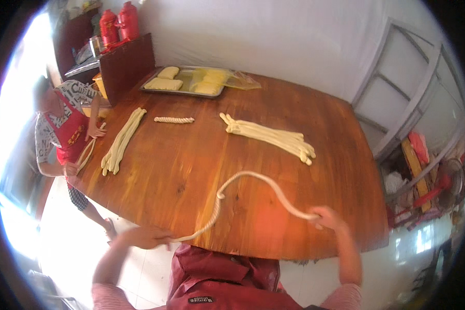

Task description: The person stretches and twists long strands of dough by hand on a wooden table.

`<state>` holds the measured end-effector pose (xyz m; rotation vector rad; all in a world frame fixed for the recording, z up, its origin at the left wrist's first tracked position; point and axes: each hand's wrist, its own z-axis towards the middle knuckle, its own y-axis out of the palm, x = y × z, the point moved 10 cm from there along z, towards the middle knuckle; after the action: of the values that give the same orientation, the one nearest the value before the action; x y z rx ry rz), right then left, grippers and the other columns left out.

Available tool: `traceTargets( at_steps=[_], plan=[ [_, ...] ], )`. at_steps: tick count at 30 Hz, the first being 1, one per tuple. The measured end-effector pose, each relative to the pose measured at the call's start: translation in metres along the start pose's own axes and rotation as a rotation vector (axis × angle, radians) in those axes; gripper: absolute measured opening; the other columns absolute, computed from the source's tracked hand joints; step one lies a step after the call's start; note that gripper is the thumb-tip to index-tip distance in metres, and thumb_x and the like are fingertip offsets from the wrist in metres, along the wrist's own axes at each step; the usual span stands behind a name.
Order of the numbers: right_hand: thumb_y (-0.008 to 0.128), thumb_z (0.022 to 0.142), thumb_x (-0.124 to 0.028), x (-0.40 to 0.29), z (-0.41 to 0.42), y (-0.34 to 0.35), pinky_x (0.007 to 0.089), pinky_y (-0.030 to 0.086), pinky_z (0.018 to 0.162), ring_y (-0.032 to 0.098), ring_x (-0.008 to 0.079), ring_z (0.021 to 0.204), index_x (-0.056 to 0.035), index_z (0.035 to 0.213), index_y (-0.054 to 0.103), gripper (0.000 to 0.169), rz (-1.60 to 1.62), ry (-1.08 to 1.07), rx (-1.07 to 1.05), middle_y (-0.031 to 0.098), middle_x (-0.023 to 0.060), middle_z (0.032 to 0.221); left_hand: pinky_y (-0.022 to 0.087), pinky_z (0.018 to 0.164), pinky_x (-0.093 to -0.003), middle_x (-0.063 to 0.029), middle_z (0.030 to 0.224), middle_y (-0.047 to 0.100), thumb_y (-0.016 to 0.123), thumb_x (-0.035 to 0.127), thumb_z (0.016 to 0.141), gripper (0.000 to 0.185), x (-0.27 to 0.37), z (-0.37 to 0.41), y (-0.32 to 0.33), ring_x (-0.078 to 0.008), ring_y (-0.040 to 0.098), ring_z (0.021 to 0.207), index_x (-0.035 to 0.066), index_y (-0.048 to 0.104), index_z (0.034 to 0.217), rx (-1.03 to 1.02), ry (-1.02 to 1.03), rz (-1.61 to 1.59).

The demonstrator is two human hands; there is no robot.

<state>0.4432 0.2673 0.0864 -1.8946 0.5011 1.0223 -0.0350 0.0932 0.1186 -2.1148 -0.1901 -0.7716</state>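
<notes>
A long pale dough rope [272, 184] curves across the near part of the wooden table. Its left stretch is twisted, with a small kink near the middle, while the right stretch looks smooth. At the table's near edge, my left hand [149, 237] has the rope's left end under its fingers; motion blurs this hand. My right hand [325, 217] grips the other end at the right. Beyond the rope lies a bundle of untwisted dough strips [271, 135]. A short twisted dough piece [174, 120] and a second bundle of strips [123, 142] are farther left.
The wooden table [186, 162] ends just before my apron. A metal tray [186, 94] at the back holds dough slabs [163, 83], partly under yellow plastic film [232, 79]. A co-worker [71, 128] handles a dough strand at the left edge. Red thermos flasks [128, 21] stand behind.
</notes>
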Motion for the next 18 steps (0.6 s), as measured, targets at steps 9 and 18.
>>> traceTargets(
  at_steps=[9,18],
  plan=[
    [0.055,0.092,-0.028,0.033,-0.171,-0.249,0.0357,0.046,0.063,0.053,0.0201,0.067,-0.0025,0.084,0.054,0.027,-0.383,-0.001,1.203,0.056,0.0064,0.077,0.047,0.082,-0.0317,-0.0092,0.098,0.065,0.058,0.011,0.087,0.020,-0.209,-0.187,-0.248,-0.0223,0.059,0.093,0.003,0.065,0.104,1.851,-0.281,-0.167],
    [0.070,0.082,-0.026,0.040,-0.168,-0.170,0.0376,0.049,0.063,0.061,0.0215,0.064,-0.0034,0.088,0.070,0.023,-0.381,0.337,1.093,0.068,0.0108,0.075,0.044,0.089,-0.0456,-0.0197,0.102,0.064,0.051,0.018,0.091,0.025,-0.265,-0.096,-0.156,-0.0358,0.058,0.098,0.001,0.066,0.102,1.407,-0.843,0.229]
  ],
)
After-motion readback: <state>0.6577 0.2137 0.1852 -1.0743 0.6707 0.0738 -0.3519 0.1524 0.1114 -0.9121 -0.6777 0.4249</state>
